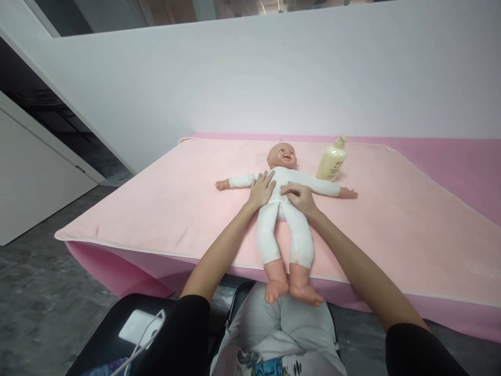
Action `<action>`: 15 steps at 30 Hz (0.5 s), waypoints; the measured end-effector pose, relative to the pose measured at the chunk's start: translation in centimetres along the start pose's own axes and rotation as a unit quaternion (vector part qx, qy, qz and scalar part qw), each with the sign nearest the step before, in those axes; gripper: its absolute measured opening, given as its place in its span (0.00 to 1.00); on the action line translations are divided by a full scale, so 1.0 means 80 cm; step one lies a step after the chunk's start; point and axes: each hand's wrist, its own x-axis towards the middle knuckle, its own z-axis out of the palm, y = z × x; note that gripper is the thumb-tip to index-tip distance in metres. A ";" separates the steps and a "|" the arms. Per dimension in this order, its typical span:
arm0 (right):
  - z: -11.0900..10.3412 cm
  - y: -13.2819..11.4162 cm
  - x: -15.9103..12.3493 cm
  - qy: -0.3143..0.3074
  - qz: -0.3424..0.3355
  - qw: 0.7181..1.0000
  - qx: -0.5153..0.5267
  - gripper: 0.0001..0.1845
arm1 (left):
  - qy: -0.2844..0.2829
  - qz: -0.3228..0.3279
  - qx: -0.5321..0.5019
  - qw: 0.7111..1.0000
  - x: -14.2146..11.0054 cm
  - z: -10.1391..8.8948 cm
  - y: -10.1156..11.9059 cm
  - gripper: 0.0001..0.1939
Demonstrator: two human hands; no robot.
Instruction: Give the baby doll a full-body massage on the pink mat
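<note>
L hand (262, 189) open, flat on doll's (277, 196) torso; R hand (300, 197) half-curled on its belly, holding nothing, fingertip pressure hard to tell. Doll's face-up on pink blanket (176, 193). Hands-on work seems underway, amt left unclear; bottle (332, 163) nearby, untouched.

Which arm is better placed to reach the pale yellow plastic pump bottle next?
Probably the right grip: on the white-clothed baby doll, it is nearer the bottle than the left grip.
</note>
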 end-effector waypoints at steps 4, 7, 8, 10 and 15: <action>-0.002 0.003 0.007 -0.071 0.045 0.989 -0.125 0.18 | 0.007 -0.012 0.028 1.000 -0.001 -0.002 0.003 0.29; -0.005 0.016 0.011 -0.042 0.112 0.974 -0.192 0.21 | 0.005 -0.039 0.044 0.998 -0.001 -0.005 0.003 0.32; -0.008 0.023 0.011 -0.031 0.129 0.970 -0.205 0.23 | 0.004 -0.045 0.049 0.998 0.000 -0.006 0.000 0.32; -0.017 0.039 0.011 -0.001 0.148 0.963 -0.223 0.26 | 0.002 -0.054 0.058 0.997 0.001 -0.009 -0.009 0.34; -0.052 0.060 0.006 0.069 0.164 0.917 -0.357 0.24 | 0.059 -0.076 0.115 0.989 0.000 -0.025 -0.044 0.31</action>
